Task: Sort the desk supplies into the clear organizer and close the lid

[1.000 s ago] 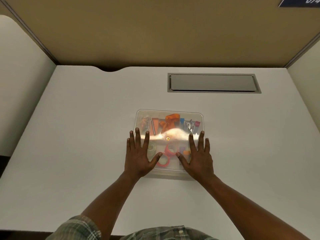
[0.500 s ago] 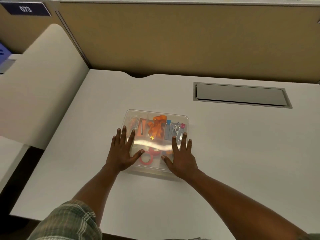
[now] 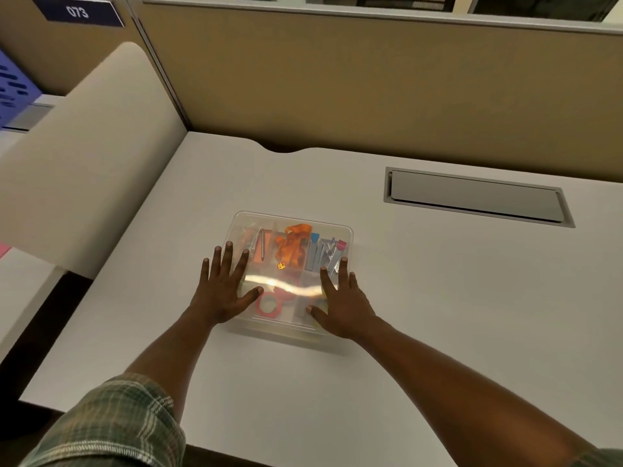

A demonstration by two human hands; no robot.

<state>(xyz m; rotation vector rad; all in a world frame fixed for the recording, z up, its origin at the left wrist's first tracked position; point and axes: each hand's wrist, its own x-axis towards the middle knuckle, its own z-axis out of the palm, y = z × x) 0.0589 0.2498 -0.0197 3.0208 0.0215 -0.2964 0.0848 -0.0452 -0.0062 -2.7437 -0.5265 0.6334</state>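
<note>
The clear organizer [image 3: 337, 227] sits in the middle of the white desk with its transparent lid down over it. Through the lid I see orange clips [image 3: 292, 246], silver and blue binder clips [image 3: 325, 254], a dark pen-like item [image 3: 262, 247] and red tape rolls [image 3: 268, 306] in separate compartments. My left hand [image 3: 224, 291] lies flat on the lid's near-left part, fingers spread. My right hand [image 3: 342, 303] lies flat on the near-right part, fingers spread. Neither hand grips anything.
A grey cable hatch [image 3: 475, 197] is set into the desk at the back right. A tan partition wall [image 3: 371, 89] stands behind, a cream divider panel [image 3: 87, 153] on the left. The desk's near edge runs just below my forearms.
The view has swung left and up, showing more of the partition and left divider. Both hands stay flat on the organizer lid in the same places.
</note>
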